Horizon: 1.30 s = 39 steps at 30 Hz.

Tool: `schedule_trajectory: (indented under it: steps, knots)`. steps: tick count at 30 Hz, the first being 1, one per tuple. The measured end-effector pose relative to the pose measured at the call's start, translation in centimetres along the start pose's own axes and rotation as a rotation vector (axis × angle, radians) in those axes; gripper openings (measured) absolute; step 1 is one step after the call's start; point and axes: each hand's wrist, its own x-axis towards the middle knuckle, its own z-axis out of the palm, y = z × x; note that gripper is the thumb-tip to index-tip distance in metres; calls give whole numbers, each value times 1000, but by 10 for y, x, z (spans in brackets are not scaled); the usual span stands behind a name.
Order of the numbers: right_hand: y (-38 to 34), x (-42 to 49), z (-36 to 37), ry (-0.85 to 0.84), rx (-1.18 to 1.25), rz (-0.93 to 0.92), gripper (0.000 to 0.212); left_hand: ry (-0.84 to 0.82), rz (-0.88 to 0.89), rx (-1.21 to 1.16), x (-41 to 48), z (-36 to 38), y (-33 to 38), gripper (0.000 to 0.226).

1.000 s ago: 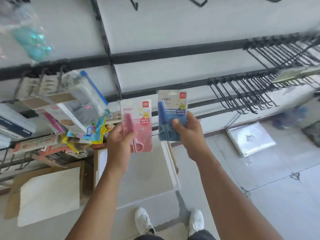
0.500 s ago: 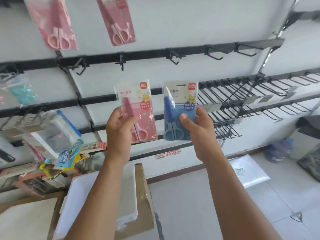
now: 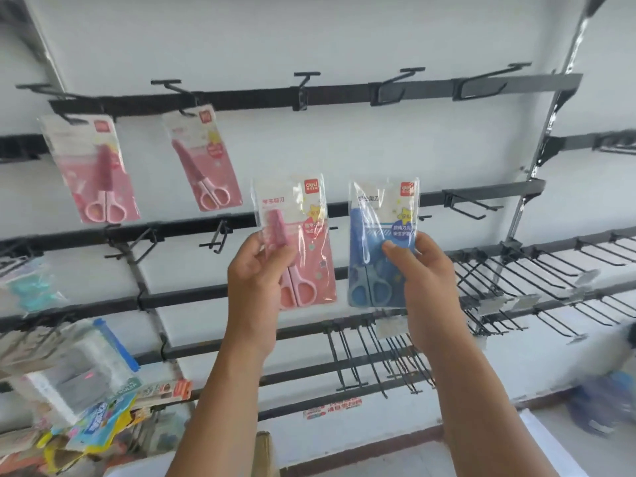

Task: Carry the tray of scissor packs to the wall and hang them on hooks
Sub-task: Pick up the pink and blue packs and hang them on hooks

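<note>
My left hand holds a pink scissor pack upright in front of the wall. Beside it, my right hand grips a blue scissor pack at the same height. Two more pink scissor packs hang from hooks on the top black rail at upper left. Empty hooks stick out of that rail above and to the right of my hands. The tray is out of view.
Lower rails carry several long bare hooks at right. Mixed stationery packs crowd the lower left. A slanted metal upright bounds the rack at right. A cardboard box edge shows at the bottom.
My view has tilted up the wall, and both hands have risen with their packs toward the upper rails. The tray and floor have dropped out of sight.
</note>
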Motion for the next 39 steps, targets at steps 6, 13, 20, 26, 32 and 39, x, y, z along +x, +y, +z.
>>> schedule_trajectory:
  steps: [6, 13, 20, 26, 32, 39]
  knots:
    - [-1, 71, 6, -1, -83, -64, 9, 12, 116, -26, 68, 21, -5, 13]
    - [-15, 128, 17, -4, -71, -169, 19, -22, 213, 7, 129, 43, 4, 13]
    - [-22, 159, 7, -51, -36, -195, 17, 13, 241, 56, 147, 64, 1, 11]
    - [-27, 173, -7, -93, 3, -173, 26, 53, 276, 122, 147, 77, -2, 19]
    - [-31, 181, -20, -78, 19, -149, 17, 153, 238, 190, 153, 80, -16, 17]
    - [-41, 200, -21, -79, -18, -128, 16, 222, 204, 167, 158, 81, -21, 12]
